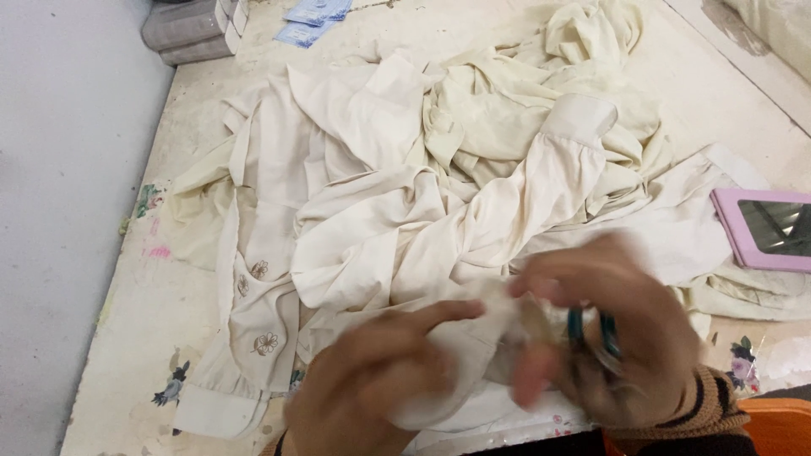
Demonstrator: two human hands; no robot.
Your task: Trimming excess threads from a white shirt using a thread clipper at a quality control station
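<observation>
A heap of cream garments point(439, 177) lies spread over a worn, pale work surface point(160, 329). Near the bottom edge, my left hand point(372, 380) pinches a fold of the cream cloth point(473, 338). My right hand point(617, 329), blurred with motion, grips a small tool with teal handles point(591, 331), likely thread snips, right beside that same fold. One garment at the left shows small embroidered flowers point(263, 342) and a cuff point(215, 411).
A pink-framed phone or tablet point(764, 230) lies at the right edge. Grey wrapped bundles point(190, 29) and blue packets point(312, 21) sit at the far left corner. A grey wall point(59, 186) borders the left side.
</observation>
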